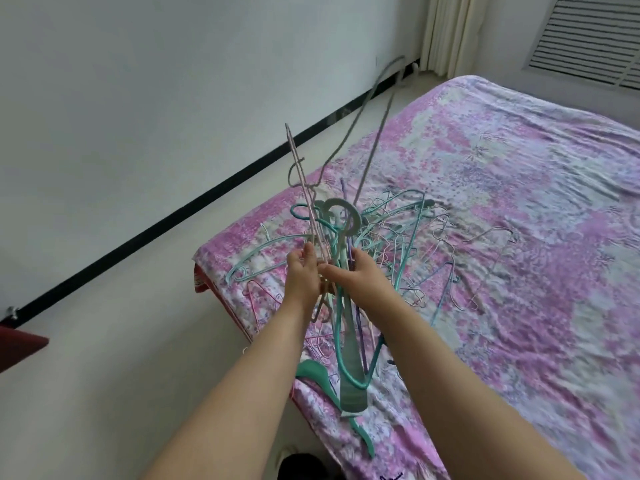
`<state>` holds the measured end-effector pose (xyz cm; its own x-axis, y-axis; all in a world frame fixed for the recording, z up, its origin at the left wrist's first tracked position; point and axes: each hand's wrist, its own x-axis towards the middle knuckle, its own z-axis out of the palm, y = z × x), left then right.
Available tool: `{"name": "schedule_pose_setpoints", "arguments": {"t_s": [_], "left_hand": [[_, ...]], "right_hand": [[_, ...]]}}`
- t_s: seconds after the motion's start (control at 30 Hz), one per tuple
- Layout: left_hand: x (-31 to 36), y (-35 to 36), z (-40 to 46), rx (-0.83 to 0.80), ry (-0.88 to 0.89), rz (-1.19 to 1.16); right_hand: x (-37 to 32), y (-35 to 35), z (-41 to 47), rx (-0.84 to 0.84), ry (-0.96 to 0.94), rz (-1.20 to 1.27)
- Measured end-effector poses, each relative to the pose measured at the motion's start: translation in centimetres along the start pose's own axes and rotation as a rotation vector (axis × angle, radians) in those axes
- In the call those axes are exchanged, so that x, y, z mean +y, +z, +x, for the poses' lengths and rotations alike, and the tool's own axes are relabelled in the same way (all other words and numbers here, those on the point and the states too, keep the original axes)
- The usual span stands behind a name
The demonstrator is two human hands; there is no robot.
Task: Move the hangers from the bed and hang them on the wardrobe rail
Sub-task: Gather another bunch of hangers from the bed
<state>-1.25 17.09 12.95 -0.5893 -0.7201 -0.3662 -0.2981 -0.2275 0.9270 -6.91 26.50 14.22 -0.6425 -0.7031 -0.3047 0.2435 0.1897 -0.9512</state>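
Observation:
A bundle of hangers (341, 233), teal, grey, pink and purple, is raised above the near corner of the bed (519, 237). My left hand (303, 271) grips the bundle from the left, and my right hand (360, 275) grips it from the right, fingers closed around the stems. Long grey wire hangers stick up toward the wall. More loose hangers (433, 237) lie tangled on the pink and lilac floral sheet behind my hands. The wardrobe rail is out of view.
A white wall with a black skirting strip (207, 195) runs along the left of the bed. Pale floor (121, 341) lies between wall and bed. A dark red furniture corner (17, 344) shows at far left. Curtain (446, 32) and a slatted vent (588, 36) are at top right.

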Motion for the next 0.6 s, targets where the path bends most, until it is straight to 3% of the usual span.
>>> {"name": "schedule_pose_setpoints", "arguments": {"t_s": [0.17,0.33,0.37,0.47,0.6], "left_hand": [[0.6,0.3,0.3,-0.028,-0.048,0.141],[0.5,0.6,-1.3,0.225,0.077,0.223],[0.6,0.4,-1.9,0.168,0.069,0.202],[0.7,0.0,-2.4,-0.181,-0.188,0.090],[0.3,-1.8,-1.0,-0.255,-0.427,-0.181]], "right_hand": [[0.8,0.5,-0.1,0.103,-0.004,-0.100],[0.3,1.4,-0.2,0.198,-0.038,-0.284],[0.5,1.6,-0.2,0.211,-0.031,-0.349],[1.4,2.4,-0.8,0.199,-0.004,-0.392],[1.5,3.7,-1.6,0.085,-0.023,-0.500]]}}
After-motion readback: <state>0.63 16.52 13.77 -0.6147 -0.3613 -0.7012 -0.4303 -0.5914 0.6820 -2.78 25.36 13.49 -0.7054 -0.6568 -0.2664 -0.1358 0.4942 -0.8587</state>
